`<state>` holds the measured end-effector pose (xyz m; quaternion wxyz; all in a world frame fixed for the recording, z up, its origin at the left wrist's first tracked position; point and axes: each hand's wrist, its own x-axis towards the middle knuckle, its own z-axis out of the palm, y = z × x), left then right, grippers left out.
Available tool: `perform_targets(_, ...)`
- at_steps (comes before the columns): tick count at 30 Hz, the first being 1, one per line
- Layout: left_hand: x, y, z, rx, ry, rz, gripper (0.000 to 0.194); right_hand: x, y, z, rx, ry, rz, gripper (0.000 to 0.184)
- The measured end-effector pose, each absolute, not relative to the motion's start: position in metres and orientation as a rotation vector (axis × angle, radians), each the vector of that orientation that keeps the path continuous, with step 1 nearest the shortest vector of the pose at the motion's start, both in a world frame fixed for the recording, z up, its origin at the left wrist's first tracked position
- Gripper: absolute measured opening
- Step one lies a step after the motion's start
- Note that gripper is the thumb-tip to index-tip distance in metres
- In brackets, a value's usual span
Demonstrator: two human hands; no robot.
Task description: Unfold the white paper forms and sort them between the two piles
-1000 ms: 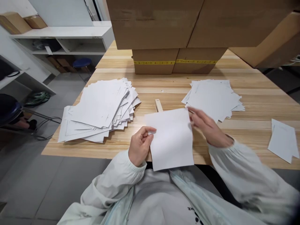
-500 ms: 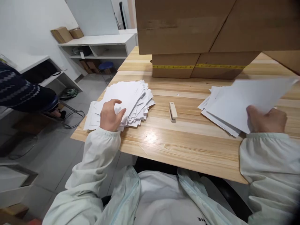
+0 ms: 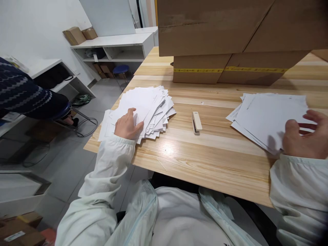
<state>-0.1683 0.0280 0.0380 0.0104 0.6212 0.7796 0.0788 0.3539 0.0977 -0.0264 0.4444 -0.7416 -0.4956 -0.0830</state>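
My left hand (image 3: 128, 125) rests with fingers apart on a thick, fanned-out pile of white paper (image 3: 143, 100) at the left side of the wooden table. Over at the right, my right hand (image 3: 306, 135) hovers at the near right edge of a smaller stack of paper sheets (image 3: 269, 116). Its thumb and fingers are spread, with nothing held between them. Between the two piles lies a cream-coloured stapler (image 3: 196, 122), apart from both hands.
Large cardboard boxes (image 3: 200, 37) are stacked at the back of the wooden table (image 3: 205, 171). A person in a patterned sweater (image 3: 23, 92) sits on a stool at the left. White shelving (image 3: 115, 41) and a blue stool (image 3: 121, 69) stand behind.
My right hand has let go of the raised sheet, which now lies flat on the right stack, and its fingers have spread. My left hand remains on its pile. The view has shifted slightly.
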Motion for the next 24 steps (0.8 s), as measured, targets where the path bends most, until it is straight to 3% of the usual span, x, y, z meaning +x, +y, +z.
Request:
perform_targets(10,-0.162,0.021,0.028,2.201,2.475,0.058,0.021,0.349,0.095,-0.027,-1.71,-1.389,-0.338,0.047)
perform_targets(13,-0.163,0.016,0.027,2.185,2.592,0.182,0.017,0.337,0.09,-0.027,-1.593,-1.404,-0.405,0.04)
perform_targets(15,-0.151,0.007,0.032,2.264,2.67,0.445,0.015,0.315,0.079,-0.025,-1.454,-1.369,-0.387,0.035)
perform_targets(17,-0.124,-0.008,0.037,2.557,2.53,0.871,0.018,0.284,0.062,-0.02,-1.318,-1.377,-0.133,0.033)
perform_targets(19,-0.085,-0.027,0.04,2.946,2.051,1.224,0.016,0.247,0.043,-0.014,-1.226,-1.511,0.502,0.038)
perform_targets(21,-0.042,-0.046,0.036,3.109,1.607,1.23,0.014,0.214,0.027,-0.01,-1.049,-1.615,1.268,0.057)
perform_targets(22,-0.023,-0.054,0.031,3.127,1.481,1.169,0.015,0.201,0.02,-0.009,-0.969,-1.611,1.488,0.064)
perform_targets(24,0.004,-0.066,0.02,3.095,1.349,1.12,0.016,0.184,0.011,-0.01,-0.924,-1.574,1.607,0.068)
